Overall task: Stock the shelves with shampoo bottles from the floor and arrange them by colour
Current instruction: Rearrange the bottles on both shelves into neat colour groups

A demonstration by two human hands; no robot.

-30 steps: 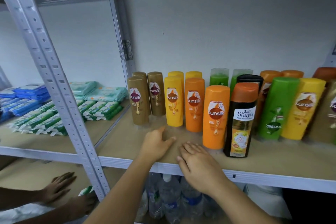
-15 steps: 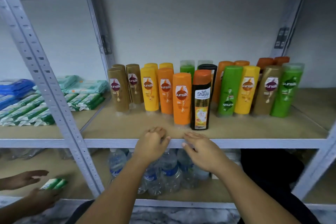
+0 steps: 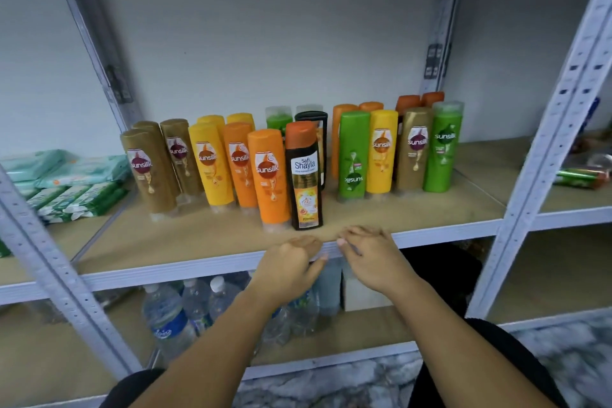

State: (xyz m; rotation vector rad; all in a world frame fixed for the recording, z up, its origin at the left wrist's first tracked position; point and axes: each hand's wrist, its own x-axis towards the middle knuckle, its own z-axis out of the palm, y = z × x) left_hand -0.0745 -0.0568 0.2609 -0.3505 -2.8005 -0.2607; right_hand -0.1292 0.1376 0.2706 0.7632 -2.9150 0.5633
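The shelf board [image 3: 198, 235] carries the whole stock, and every place is given from the dark Shayla bottle [image 3: 306, 175], which stands upright closest to the front edge. To its left, brown bottles [image 3: 149, 169], yellow bottles [image 3: 210, 162] and orange bottles [image 3: 270, 175] are grouped by colour, the nearest orange one touching it. To its right the colours are mixed: a green bottle [image 3: 352, 156], a yellow one [image 3: 382, 152], a brown one [image 3: 414, 149] and another green one [image 3: 442, 149] stand side by side, with orange bottles behind. The bottles are judged to be stiff plastic, glossy and probably slippery, moderately heavy if full, and not fragile. Being tall and set cap-down on narrow bases, they could be tipped easily, so each is best wrapped around mid-body, at the label, rather than pinched near the top. The left hand [image 3: 291, 262] is seen just in front of and below the dark Shayla bottle, at the shelf's front rail, with fingers loosely curled and nothing held. The right hand [image 3: 371, 258] is placed just right of that bottle's base, with relaxed fingers laid on the rail and nothing gripped. No bottle is touched by either hand.
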